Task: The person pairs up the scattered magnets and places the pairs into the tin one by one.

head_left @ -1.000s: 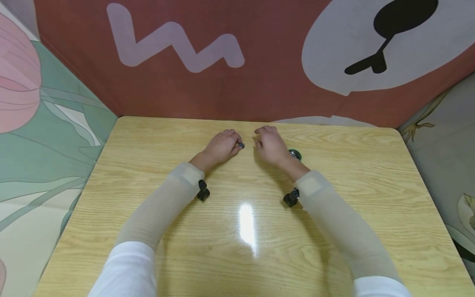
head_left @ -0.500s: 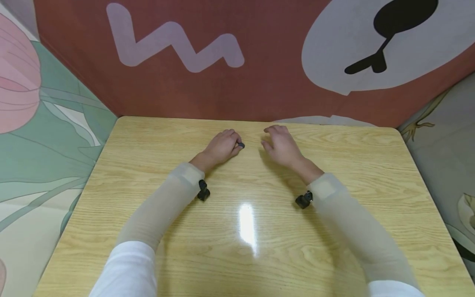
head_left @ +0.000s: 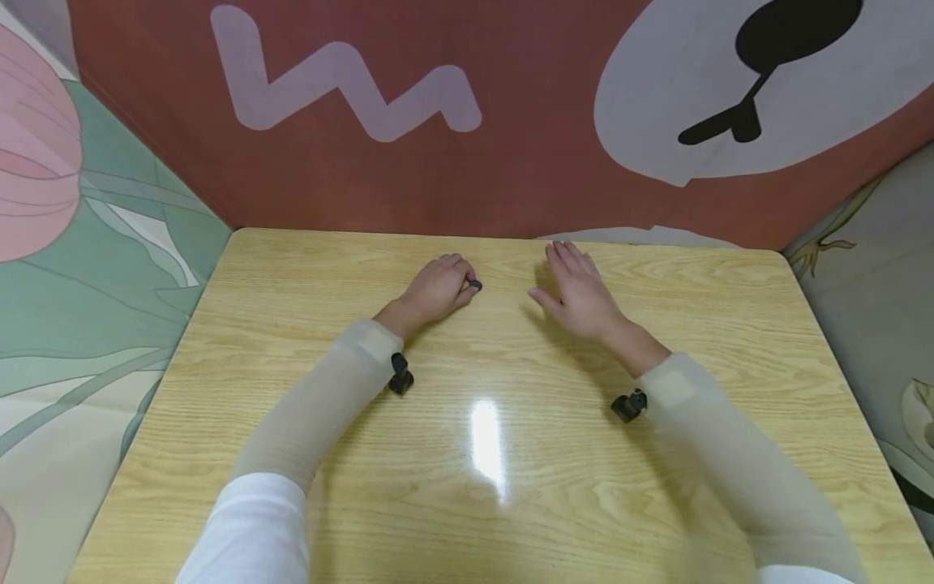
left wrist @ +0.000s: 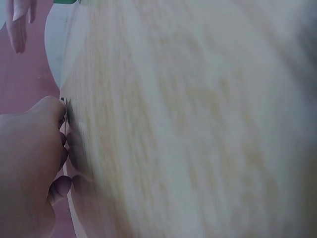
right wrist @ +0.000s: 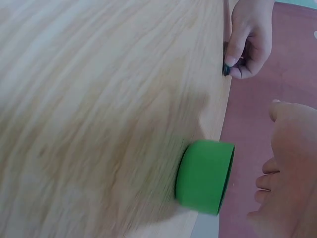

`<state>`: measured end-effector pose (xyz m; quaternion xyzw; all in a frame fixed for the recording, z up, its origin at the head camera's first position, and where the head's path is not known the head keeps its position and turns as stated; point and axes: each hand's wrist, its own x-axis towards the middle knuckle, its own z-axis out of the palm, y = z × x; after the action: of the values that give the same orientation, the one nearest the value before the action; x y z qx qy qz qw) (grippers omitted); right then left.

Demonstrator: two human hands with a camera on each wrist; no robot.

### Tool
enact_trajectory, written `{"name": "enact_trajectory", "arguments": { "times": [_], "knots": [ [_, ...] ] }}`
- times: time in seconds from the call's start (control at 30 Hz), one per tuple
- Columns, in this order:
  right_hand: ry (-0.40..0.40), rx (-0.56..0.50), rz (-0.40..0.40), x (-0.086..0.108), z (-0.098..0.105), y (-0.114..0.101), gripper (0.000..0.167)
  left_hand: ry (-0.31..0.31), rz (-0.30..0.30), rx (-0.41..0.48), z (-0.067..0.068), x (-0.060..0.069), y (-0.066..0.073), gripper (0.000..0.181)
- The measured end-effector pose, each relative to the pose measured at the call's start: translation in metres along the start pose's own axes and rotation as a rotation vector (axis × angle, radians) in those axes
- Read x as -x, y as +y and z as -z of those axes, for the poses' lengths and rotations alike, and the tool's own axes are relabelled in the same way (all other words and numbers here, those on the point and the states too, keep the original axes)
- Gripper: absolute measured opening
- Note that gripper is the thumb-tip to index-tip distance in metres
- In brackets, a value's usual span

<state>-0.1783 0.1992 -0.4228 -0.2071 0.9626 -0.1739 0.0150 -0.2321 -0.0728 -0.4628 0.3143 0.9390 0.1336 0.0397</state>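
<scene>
In the head view my left hand [head_left: 435, 289] rests near the table's far edge, its thumb and fingers pinching a small dark disc-like piece [head_left: 475, 285]. The right wrist view shows the same dark piece [right wrist: 226, 69] standing at the wood surface; its exact kind is unclear. My right hand [head_left: 580, 296] hovers over the table to the right, fingers straight and thumb spread, holding nothing. A green bowl [right wrist: 203, 176] stands on the table below that hand in the right wrist view. From the head camera, the right hand and wrist hide the bowl.
The light wood table [head_left: 467, 503] reaches a red patterned backdrop [head_left: 511, 178] at its far edge. Patterned cloths hang at the left and right sides. Small black cameras [head_left: 401, 375] sit on both wrists, and glare marks the table's middle.
My right hand has moved right, away from the left hand, and its curled fingers have straightened. It now covers the bowl seen beside its wrist earlier. The left hand has stayed put.
</scene>
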Motion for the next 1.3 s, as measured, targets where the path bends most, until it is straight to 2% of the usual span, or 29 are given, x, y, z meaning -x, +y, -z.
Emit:
{"name": "enact_trajectory", "arguments": {
  "times": [0.37,0.77,1.0,1.3],
  "knots": [
    [-0.029,0.007,-0.026,0.023,0.002,0.021,0.084,-0.004,0.01,-0.011,0.0,-0.001,0.001,0.029],
    [-0.06,-0.003,-0.061,0.046,0.002,0.035,0.085,-0.022,0.018,0.003,0.002,0.0,0.004,0.029],
    [-0.058,0.001,-0.054,0.053,-0.001,0.041,0.084,-0.021,0.018,0.003,0.002,0.0,0.003,0.029],
    [-0.08,-0.008,-0.058,0.058,-0.005,0.044,0.076,-0.018,0.016,0.0,0.0,0.0,0.001,0.03]
  ]
}}
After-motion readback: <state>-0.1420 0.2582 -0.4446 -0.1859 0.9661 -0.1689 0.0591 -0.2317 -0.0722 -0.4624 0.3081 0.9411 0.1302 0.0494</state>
